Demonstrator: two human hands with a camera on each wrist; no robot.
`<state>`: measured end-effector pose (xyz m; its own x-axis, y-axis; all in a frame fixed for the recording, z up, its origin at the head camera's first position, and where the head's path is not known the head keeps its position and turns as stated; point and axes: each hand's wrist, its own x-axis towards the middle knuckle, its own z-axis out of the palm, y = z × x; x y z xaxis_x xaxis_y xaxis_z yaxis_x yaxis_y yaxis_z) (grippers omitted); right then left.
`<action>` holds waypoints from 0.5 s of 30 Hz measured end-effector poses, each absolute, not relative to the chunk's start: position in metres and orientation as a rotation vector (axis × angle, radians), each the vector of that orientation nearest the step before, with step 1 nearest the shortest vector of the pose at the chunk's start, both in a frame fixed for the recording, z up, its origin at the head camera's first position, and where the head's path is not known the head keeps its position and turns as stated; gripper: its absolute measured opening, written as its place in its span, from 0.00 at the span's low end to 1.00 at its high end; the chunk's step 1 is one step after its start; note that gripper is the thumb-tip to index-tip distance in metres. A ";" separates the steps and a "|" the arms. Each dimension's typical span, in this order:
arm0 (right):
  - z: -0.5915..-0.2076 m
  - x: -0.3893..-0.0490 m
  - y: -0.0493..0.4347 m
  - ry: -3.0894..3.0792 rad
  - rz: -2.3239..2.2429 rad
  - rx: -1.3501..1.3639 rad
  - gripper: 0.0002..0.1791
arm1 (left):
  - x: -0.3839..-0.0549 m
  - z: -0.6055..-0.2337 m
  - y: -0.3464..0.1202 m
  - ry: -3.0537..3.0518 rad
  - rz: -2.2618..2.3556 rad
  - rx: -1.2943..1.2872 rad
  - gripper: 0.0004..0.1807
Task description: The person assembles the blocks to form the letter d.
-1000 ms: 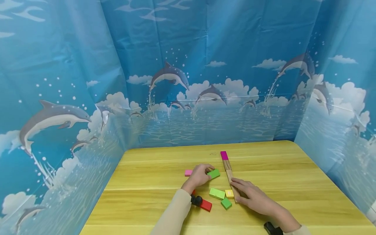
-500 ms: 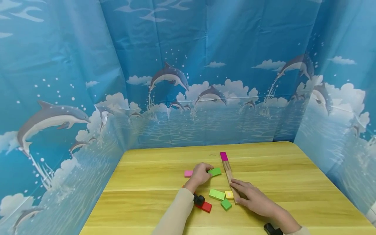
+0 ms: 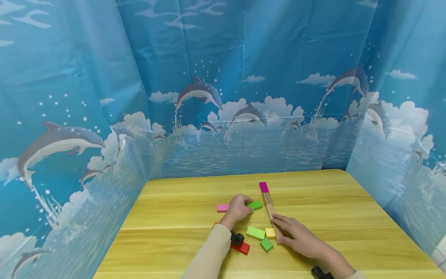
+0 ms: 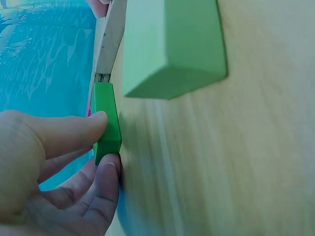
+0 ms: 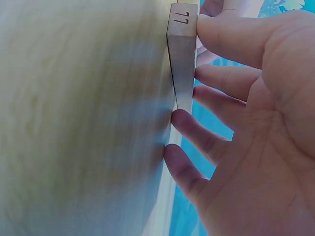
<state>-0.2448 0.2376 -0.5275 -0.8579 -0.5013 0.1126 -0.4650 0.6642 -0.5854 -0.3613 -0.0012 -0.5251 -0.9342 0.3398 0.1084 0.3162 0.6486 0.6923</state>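
My left hand (image 3: 238, 209) pinches a green block (image 3: 256, 205) between thumb and fingers; the left wrist view shows that green block (image 4: 108, 132) low against the table. To its right runs a row of blocks: a magenta block (image 3: 263, 187) at the far end, then brown wooden blocks (image 3: 267, 198) and a paler wooden block (image 3: 270, 211). My right hand (image 3: 301, 236) rests with extended, spread fingers along the near part of this row. In the right wrist view, its thumb and fingers touch the side of a wooden block (image 5: 183, 54) marked 77.
Between the hands lie a light green block (image 3: 255, 233), a yellow block (image 3: 270, 233) and a small green block (image 3: 266, 245). A red block (image 3: 244, 248) is partly behind the left wrist camera. Left of the hand lies a pink block (image 3: 222, 208). Dolphin-printed curtains (image 3: 226, 147) surround the yellow table (image 3: 167, 232).
The left hand, holding the green block, has shifted slightly to the right. The right hand stays on the row; the head view has moved a little.
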 end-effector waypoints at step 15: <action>-0.528 -0.245 0.239 2.807 -0.957 -0.791 0.35 | -0.364 -0.527 0.009 2.818 1.200 0.503 0.18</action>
<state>-0.2447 0.2389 -0.5278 -0.8647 -0.4934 0.0944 -0.4482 0.6730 -0.5884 -0.3638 0.0089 -0.5266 -0.9469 0.3084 0.0911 0.2794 0.6488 0.7078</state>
